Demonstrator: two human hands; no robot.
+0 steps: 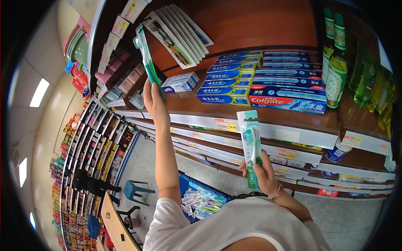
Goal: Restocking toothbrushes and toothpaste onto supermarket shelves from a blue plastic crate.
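In my left hand (157, 102), raised at the shelf's left part, is a green-and-clear packaged toothbrush (147, 59), seen from its side. My right hand (263, 175) grips the lower end of a Darlie toothbrush in a blister pack (250, 141), held upright before the shelf edge. A row of carded toothbrushes (176, 37) leans at the back of the shelf, beyond my left hand. A small white-and-blue box (180, 82) lies to the right of that hand. Stacked Colgate toothpaste boxes (287, 99) and blue-and-yellow toothpaste boxes (223, 91) fill the shelf's middle.
Green glass bottles (337, 69) stand at the right end of the shelf. Below me on the floor is a blue crate (201, 185) of packaged toothbrushes. A blue stool (136, 189), a wooden counter (117, 226) and a person in dark clothes (89, 183) are farther left.
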